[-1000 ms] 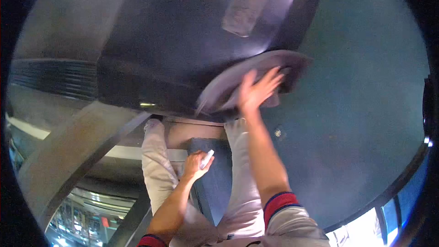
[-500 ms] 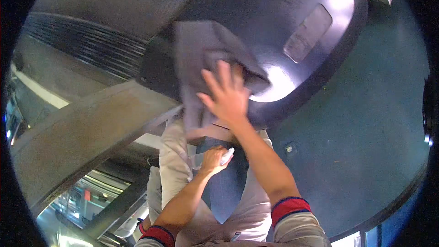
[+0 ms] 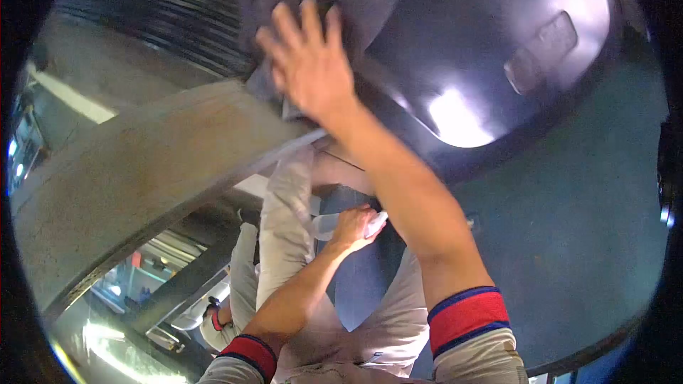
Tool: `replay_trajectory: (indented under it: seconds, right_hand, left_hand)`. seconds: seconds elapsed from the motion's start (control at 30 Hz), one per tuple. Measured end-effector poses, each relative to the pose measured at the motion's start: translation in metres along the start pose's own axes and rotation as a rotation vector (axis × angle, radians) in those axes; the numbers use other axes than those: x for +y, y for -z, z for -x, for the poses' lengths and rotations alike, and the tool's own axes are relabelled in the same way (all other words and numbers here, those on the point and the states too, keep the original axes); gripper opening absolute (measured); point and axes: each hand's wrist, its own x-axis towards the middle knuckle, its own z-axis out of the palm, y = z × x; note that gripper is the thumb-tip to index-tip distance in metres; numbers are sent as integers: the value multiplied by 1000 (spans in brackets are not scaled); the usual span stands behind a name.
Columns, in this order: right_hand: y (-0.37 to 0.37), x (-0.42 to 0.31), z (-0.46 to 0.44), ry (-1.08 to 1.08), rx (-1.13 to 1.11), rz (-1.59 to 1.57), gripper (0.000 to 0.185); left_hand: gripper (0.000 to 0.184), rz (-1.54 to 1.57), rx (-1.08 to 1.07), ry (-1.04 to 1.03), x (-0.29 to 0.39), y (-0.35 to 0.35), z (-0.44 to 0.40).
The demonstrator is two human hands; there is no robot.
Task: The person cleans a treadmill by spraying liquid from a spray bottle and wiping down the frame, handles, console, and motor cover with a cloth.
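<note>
My right hand lies with fingers spread over a dark grey cloth, blurred by motion. The cloth rests against a glossy dark moulded panel, near the panel's left side and a ribbed strip. Lower down, in front of my lap, my left hand is closed around a translucent white bottle, its white top showing past the fingers. My right palm and part of the cloth under it are hidden.
A curved, brownish worn beam crosses the left side. To the right is a large blue-green surface. The panel has a rounded rectangular recess and bright reflections. Another person's arm shows at lower left.
My right hand and the cloth have moved up and left across the panel toward the ribbed strip. The view has shifted somewhat. My left hand still holds the bottle.
</note>
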Motion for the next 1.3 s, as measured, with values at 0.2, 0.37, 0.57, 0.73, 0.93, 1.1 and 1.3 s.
replay_trajectory:
  seconds: [0.2, 0.37, 0.57, 0.73, 0.93, 1.1, 1.3]
  right_hand:
    - [-9, 18, 239, -206, -52, 134, 58]
    - [40, 157, 297, -892, 342, 113, 84]
    - [84, 176, 144, -902, 81, 555, 72]
    - [13, 63, 225, -709, 55, -491, 82]
    - [17, 217, 265, -1430, 626, -200, 86]
    - [27, 304, 204, -883, 490, 122, 48]
    - [-22, 190, 281, -645, 399, -905, 30]
  left_hand:
    - [26, -28, -36, -46, -5, -12, -4]
    - [28, -6, -107, 27, -17, -25, 1]
    - [29, -68, -132, 49, -30, -40, 7]
    - [23, -86, -76, 15, -20, -35, 1]
    - [17, -30, 108, -121, 27, -25, -12]
    - [14, 61, 220, -38, 39, -40, 4]
    - [17, -12, 252, -85, 83, -41, -5]
